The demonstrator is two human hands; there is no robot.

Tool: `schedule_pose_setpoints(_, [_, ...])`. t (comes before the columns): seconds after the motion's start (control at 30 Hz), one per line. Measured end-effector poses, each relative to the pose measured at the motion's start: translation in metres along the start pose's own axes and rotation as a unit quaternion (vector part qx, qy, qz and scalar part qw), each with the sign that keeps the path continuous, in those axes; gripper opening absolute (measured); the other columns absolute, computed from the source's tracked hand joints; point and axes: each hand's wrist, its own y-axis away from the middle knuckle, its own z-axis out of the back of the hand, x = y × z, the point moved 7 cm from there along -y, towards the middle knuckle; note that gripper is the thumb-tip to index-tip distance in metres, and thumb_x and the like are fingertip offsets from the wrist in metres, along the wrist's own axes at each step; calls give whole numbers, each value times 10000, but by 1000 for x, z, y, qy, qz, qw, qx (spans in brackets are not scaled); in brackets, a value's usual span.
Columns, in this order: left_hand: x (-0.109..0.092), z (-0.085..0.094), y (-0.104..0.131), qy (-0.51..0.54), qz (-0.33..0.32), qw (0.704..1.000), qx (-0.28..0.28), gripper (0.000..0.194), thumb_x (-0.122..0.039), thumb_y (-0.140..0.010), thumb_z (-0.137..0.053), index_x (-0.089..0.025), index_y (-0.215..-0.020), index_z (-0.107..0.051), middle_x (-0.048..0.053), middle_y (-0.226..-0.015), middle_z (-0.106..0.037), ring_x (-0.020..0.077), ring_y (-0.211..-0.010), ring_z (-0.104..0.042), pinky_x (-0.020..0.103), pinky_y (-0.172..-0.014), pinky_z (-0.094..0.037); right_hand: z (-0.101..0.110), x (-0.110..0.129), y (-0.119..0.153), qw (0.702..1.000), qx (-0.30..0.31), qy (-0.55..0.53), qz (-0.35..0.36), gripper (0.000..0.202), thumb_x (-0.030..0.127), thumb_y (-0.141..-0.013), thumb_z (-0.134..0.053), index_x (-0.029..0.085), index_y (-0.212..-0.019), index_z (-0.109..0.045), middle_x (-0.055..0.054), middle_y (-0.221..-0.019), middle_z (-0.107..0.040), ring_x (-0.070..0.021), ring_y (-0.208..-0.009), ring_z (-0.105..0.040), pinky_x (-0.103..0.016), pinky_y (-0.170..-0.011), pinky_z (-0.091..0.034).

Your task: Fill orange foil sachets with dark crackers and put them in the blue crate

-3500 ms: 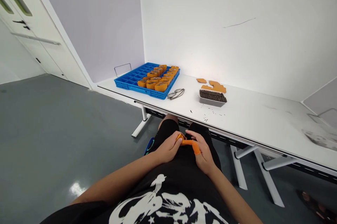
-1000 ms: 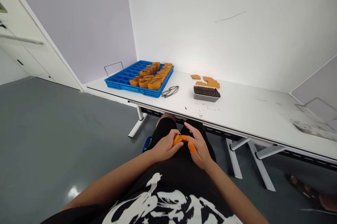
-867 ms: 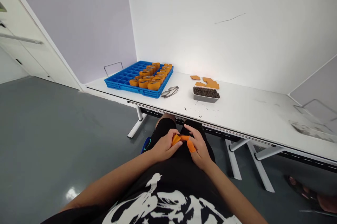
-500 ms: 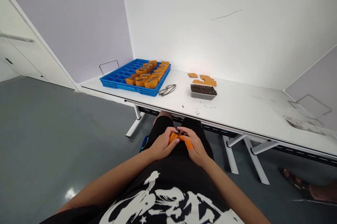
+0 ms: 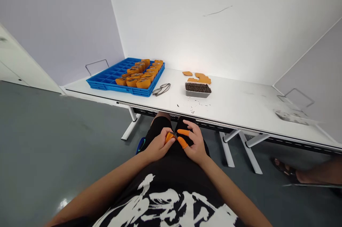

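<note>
Over my lap, my left hand (image 5: 157,147) pinches a folded orange piece (image 5: 169,136) between thumb and fingers. A small dark strip (image 5: 174,134) shows at that piece's right edge, partly hidden. Just right of it is my right hand (image 5: 197,144), with orange finger cots on its thumb and index finger. Those two fingers are apart, their tips close to the dark strip, and the other fingers are stretched out. Whether the tips touch the strip is too small to tell.
On the white table (image 5: 229,106) stands a blue compartment tray (image 5: 120,89) with several folded orange pieces. Right of it lie eyeglasses (image 5: 161,89), a metal box (image 5: 197,94) of dark strips, flat orange pieces (image 5: 203,78) and dark scraps. Someone's sandaled foot (image 5: 285,168) is at right.
My right thumb and index finger have spread and drawn back from the orange piece. My left hand keeps its hold. The whole view has shifted a little.
</note>
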Motion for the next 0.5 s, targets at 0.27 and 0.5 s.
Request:
schedule_pose_setpoints(0.27, [-3,-2,0,9,15,1000,15,437,-544,-1066,-448,-160,-1271,-481,52,-975,-612,193,-841,-610,387,-839,-507,75,-60,-60,991,-65,101,-66,376,403,-978,-649,220,-655,-589,-56,-873,-697,-223,-875,-663,-410,-828,-563])
schedule_pose_setpoints(0.5, [-3,-1,0,16,11,1000,0,436,-540,-1065,-424,-172,-1296,-453,83,-1069,-641,221,-941,-640,401,-906,-504,138,-187,-185,930,-40,278,-236,305,446,-1032,-661,148,-1089,-687,-93,-1216,-661,-243,-1168,-625,-471,-1034,-540])
